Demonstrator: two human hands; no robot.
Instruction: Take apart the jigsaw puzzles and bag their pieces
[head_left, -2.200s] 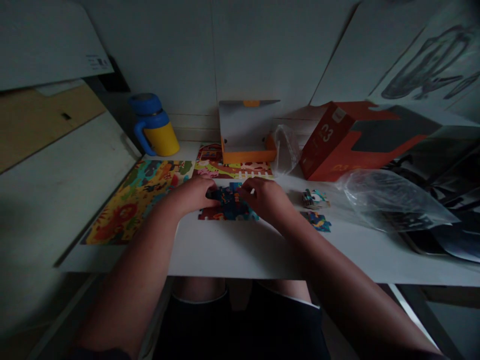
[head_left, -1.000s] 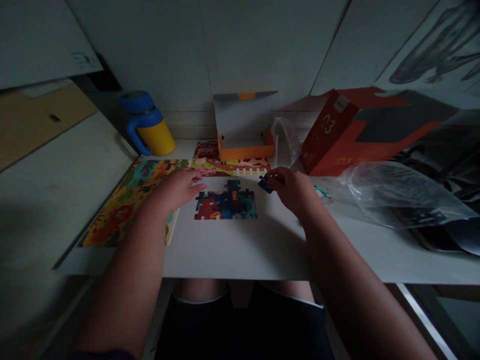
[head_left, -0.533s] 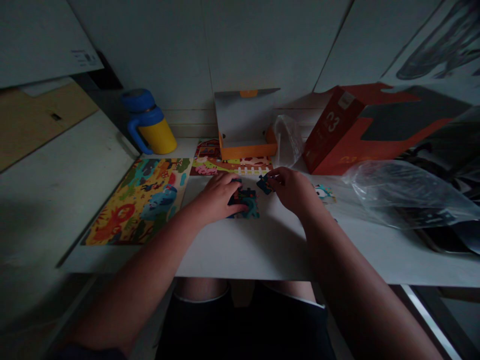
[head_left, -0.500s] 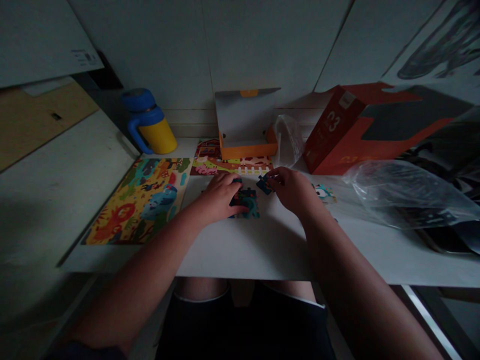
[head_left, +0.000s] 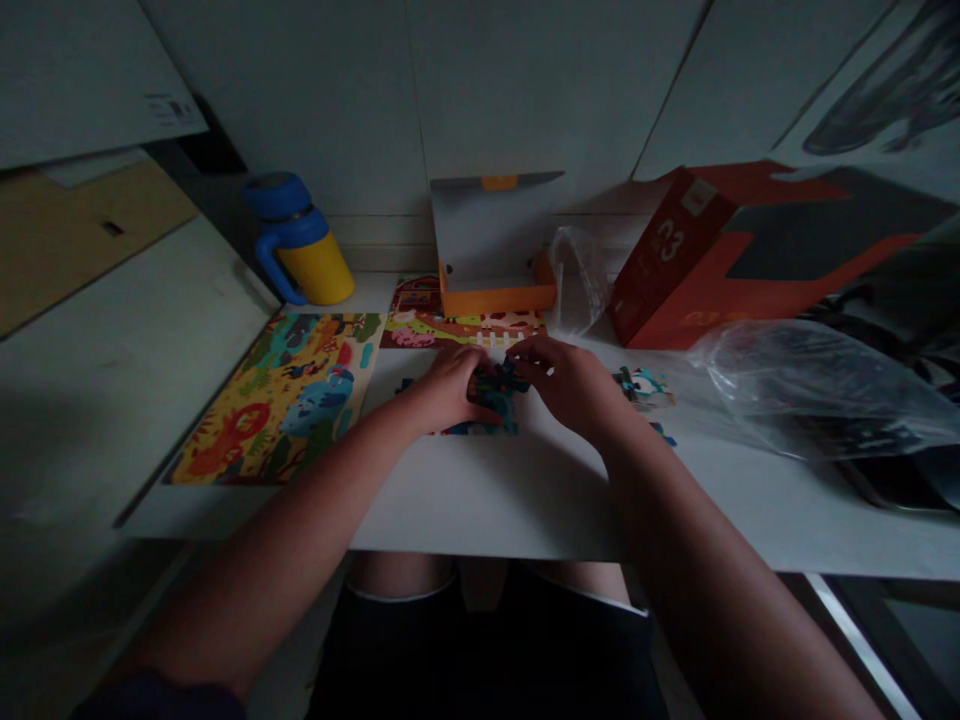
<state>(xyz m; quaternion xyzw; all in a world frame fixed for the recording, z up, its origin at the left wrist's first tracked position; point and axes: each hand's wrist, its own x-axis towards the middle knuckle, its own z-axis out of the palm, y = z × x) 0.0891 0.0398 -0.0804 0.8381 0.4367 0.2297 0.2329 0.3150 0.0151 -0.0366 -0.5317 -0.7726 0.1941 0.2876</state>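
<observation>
A small, partly joined dark blue puzzle (head_left: 491, 400) lies in the middle of the white table (head_left: 525, 500). My left hand (head_left: 442, 385) rests on its left part, fingers curled down on the pieces. From the right, my right hand (head_left: 574, 385) meets it, fingers pinched on a dark blue puzzle piece (head_left: 514, 378) at the puzzle's upper right edge. Both hands hide much of the puzzle. Loose pieces (head_left: 641, 385) lie just right of my right hand.
A finished colourful puzzle (head_left: 281, 390) lies at the left, another (head_left: 457, 328) behind my hands. A blue and yellow mug (head_left: 304, 245), an orange open box (head_left: 491, 250), a clear bag (head_left: 577, 280), a red carton (head_left: 705, 270) and a large plastic bag (head_left: 810, 390) stand around.
My right hand picked a dark piece from the right and carried it left to the puzzle's upper right edge. My left hand came back from the left onto the puzzle.
</observation>
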